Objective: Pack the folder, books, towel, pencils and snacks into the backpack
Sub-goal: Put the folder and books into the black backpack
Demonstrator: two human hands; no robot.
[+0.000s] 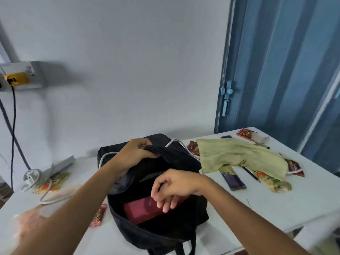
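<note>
1. 2 hands are at the black backpack (158,214). The left hand (137,153) grips the upper flap and holds the mouth wide open. The right hand (173,186) hangs over the opening with fingers loose and slightly spread, holding nothing, fingertips just above the red book (145,208) that already lies inside.
2. Key bit: the yellow-green towel (237,157) sits to the right of the backpack, just beside it, long axis running away to the right. The right hand is clearly the nearer one, so I'd guess it does the next grab.
3. Snacks (276,183) peek out from under and around the towel, and 1 pink packet (98,215) lies left of the backpack. Pencils I can't pick out.
4. White tabletop (276,208), pale wall behind, blue door (276,70) on the right, white cable (49,192) on the left.
</note>
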